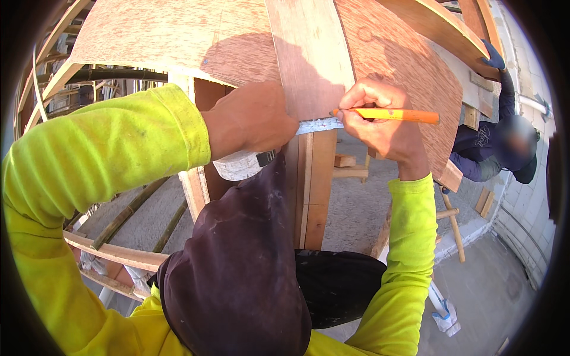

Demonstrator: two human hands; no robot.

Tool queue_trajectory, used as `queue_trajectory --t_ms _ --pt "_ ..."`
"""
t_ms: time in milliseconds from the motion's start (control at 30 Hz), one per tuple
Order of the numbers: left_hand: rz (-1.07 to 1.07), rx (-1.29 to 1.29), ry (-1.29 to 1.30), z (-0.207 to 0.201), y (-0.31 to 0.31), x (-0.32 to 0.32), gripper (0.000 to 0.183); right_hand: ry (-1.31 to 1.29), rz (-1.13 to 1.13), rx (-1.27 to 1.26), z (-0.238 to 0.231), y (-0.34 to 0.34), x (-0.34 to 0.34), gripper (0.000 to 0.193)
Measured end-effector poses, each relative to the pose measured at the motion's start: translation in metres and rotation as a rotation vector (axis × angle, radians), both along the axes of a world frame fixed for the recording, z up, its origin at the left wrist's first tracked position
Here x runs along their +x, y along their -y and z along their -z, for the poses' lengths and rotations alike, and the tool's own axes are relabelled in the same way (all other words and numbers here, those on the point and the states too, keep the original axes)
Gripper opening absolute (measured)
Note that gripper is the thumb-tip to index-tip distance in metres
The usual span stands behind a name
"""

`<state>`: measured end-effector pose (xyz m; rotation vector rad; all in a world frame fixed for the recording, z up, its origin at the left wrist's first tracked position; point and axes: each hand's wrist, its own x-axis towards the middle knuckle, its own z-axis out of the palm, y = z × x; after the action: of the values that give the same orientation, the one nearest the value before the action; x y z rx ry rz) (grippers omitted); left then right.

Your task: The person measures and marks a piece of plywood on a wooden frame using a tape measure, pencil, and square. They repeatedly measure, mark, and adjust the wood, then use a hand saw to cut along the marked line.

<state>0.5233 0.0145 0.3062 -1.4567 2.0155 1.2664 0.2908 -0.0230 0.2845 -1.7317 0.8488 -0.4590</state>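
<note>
My right hand (380, 118) pinches an orange carpenter's pencil (409, 115), held nearly level with its tip on the pale wooden board (312, 53). Just below the tip, a worn whitish tape measure blade (319, 126) lies across the board's near end, running between my two hands. My left hand (252, 115) is closed at the blade's left end, knuckles up. Under that hand shows a rounded white object with a black patch (240, 165); whether it is the tape's case I cannot tell. The board rests on a curved sheet of plywood (166, 35).
An upright timber post (317, 190) stands below the board's end. Bamboo poles (133, 210) and a curved wooden rail (119, 252) lie at lower left. Another person (484, 142) at the right has a blue-gloved hand (493, 54) on a curved wooden panel (442, 29).
</note>
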Motion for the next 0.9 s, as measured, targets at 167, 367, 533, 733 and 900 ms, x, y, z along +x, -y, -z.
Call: queue_trajectory --t_ms 167,367,533,733,900 --pt "-0.092 0.030 -0.003 0.0015 -0.0011 0.0014 0.015 0.024 0.000 0.078 -0.0001 -0.0002 0.0009 0.007" --pt "-0.036 0.015 -0.013 0.0002 -0.0007 0.0000 0.016 0.009 -0.032 0.008 0.0003 0.0010 -0.0011 0.006" --pt "-0.058 0.009 -0.003 -0.0012 -0.0005 0.0000 0.016 -0.006 -0.023 0.026 0.0024 0.0015 -0.0015 0.006" --pt "-0.070 0.029 -0.012 -0.0027 -0.0002 0.0005 0.018 0.001 -0.002 0.053 0.0043 0.0015 -0.0004 0.006" --pt "-0.122 0.048 -0.009 -0.0028 0.0003 0.0004 0.018 -0.021 -0.006 0.051 0.0025 0.0024 0.0006 0.006"
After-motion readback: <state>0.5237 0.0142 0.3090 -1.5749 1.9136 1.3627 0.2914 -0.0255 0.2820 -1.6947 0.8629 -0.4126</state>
